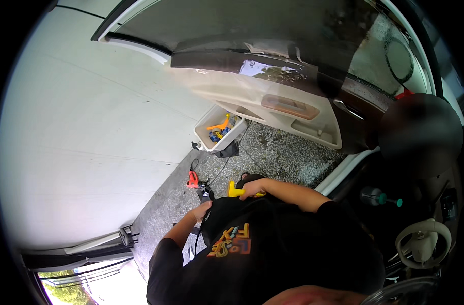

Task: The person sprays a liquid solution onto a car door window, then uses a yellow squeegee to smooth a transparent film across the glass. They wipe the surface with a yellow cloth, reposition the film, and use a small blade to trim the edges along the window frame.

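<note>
My right hand is closed round the handle of a yellow squeegee, held in front of my waist. Its wide head points to the left. My left hand is at my left hip, against the edge of my black shirt. Its fingers are bent and partly hidden, so what they grip cannot be made out. Just beyond it, some black items show near the floor. A red tool like a heat gun stands on the speckled floor, farther off, with a cord.
Ahead hangs an open car door with a beige panel and dark window. Under it sits a white bin of tools. A pale wall rises left. At right are a steering wheel, a teal-nozzled spray bottle and a blurred round shape.
</note>
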`<state>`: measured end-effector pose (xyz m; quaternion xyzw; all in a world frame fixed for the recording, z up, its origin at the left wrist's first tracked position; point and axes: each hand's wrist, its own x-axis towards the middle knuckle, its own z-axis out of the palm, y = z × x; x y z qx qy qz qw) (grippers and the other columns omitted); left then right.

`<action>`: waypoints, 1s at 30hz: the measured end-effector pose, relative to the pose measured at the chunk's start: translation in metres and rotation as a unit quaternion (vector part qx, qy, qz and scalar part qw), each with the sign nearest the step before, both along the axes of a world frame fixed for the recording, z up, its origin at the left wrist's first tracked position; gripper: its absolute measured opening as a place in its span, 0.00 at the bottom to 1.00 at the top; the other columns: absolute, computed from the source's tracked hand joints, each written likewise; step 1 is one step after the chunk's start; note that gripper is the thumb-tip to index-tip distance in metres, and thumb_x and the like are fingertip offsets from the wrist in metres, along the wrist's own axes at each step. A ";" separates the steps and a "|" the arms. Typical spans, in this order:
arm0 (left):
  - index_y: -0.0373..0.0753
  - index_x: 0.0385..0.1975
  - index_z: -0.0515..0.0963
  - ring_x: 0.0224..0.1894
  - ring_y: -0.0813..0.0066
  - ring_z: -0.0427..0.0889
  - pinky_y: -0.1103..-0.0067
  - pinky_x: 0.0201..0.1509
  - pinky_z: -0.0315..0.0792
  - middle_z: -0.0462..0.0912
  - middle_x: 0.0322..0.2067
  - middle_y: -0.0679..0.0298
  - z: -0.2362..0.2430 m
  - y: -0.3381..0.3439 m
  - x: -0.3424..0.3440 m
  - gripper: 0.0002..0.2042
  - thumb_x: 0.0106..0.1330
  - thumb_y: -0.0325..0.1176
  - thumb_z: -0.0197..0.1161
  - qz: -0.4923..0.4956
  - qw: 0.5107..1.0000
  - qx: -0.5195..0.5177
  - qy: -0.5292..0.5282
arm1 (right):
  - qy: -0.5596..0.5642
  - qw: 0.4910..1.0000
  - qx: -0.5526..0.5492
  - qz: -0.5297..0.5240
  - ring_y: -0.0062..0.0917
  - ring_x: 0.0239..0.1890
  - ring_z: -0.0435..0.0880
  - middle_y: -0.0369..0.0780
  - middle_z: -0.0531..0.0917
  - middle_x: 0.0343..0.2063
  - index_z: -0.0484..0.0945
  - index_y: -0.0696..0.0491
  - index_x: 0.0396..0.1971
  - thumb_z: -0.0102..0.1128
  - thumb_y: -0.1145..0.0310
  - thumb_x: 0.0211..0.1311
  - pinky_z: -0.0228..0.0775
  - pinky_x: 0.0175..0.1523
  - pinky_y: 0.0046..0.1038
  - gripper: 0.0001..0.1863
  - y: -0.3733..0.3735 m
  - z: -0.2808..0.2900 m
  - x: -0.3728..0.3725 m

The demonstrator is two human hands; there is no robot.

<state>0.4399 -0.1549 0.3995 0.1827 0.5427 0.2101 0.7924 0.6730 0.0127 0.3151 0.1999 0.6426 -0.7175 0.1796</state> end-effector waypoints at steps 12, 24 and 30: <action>0.37 0.54 0.64 0.49 0.70 0.71 0.73 0.52 0.66 0.72 0.49 0.60 -0.036 -0.128 -0.052 0.32 0.55 0.54 0.56 0.161 0.982 -0.097 -0.015 | -0.119 0.980 0.157 -0.022 0.30 0.16 0.78 0.46 0.78 0.17 0.75 0.64 0.26 0.65 0.55 0.43 0.69 0.23 0.31 0.23 0.025 -0.032 -0.117; 0.37 0.39 0.70 0.34 0.80 0.73 0.82 0.39 0.67 0.75 0.34 0.68 -0.011 0.208 -0.192 0.16 0.63 0.45 0.51 -0.140 0.927 0.291 0.191 | 0.200 0.878 0.050 -0.432 0.14 0.24 0.74 0.33 0.77 0.22 0.76 0.56 0.35 0.57 0.66 0.57 0.69 0.30 0.19 0.10 0.137 0.144 -0.074; 0.38 0.42 0.70 0.45 0.62 0.73 0.71 0.48 0.67 0.74 0.40 0.57 0.169 0.347 -0.054 0.21 0.48 0.36 0.65 -0.328 0.627 0.691 0.145 | 0.367 0.743 0.434 -0.354 0.38 0.48 0.71 0.44 0.74 0.44 0.75 0.57 0.36 0.62 0.62 0.49 0.60 0.53 0.35 0.17 0.173 0.273 -0.115</action>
